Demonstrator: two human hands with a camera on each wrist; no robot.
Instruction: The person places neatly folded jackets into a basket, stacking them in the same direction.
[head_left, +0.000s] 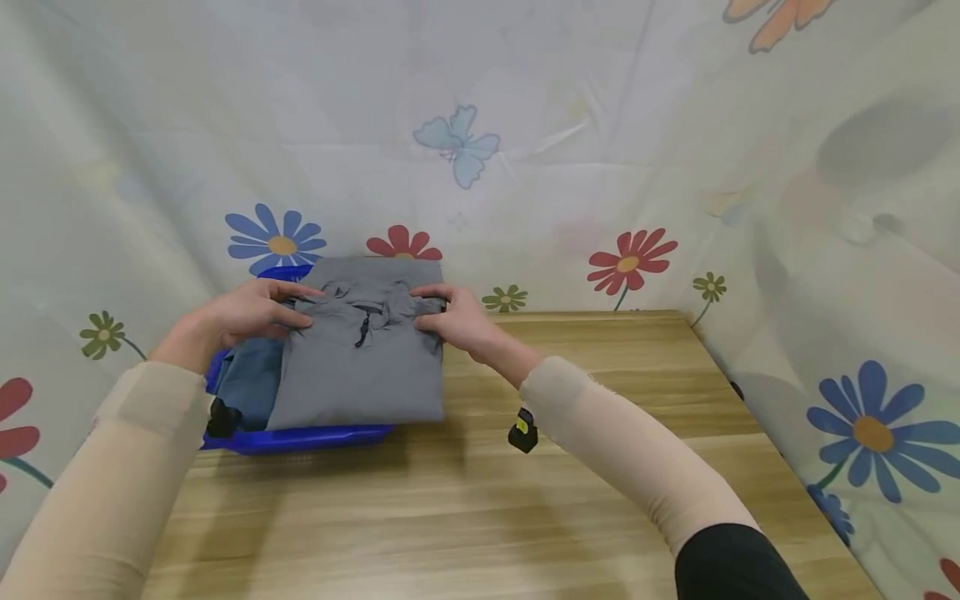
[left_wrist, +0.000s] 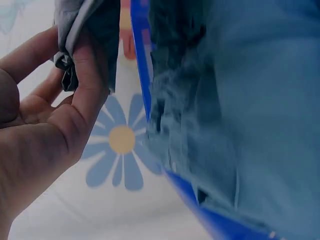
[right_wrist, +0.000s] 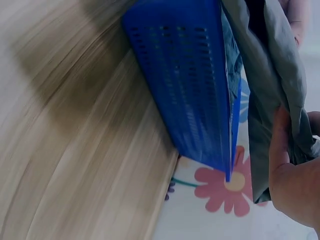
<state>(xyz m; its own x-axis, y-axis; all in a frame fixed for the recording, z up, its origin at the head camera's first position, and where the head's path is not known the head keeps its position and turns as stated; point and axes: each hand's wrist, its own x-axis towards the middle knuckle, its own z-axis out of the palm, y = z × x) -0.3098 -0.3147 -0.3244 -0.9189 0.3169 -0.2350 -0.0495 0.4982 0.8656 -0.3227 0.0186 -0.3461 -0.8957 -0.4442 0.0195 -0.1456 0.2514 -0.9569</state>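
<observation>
A folded grey garment point(head_left: 360, 375), with gathered fabric and a short black cord near its top middle, is held above a blue plastic basket point(head_left: 322, 438). My left hand point(head_left: 243, 312) pinches its left side between thumb and fingers. On the opposite side, my right hand point(head_left: 465, 323) grips the edge the same way. In the right wrist view, the grey layers point(right_wrist: 267, 75) are raised over the basket's rim, with my thumb on the near face. A folded blue-teal garment point(left_wrist: 265, 115) lies in the basket, partly hidden under the grey one in the head view.
The basket stands at the left of a wooden table point(head_left: 480, 517), close to the back edge. Behind and at the sides hangs a pale curtain point(head_left: 540, 200) printed with flowers and butterflies. A small black and yellow item point(head_left: 523, 430) hangs by my right wrist.
</observation>
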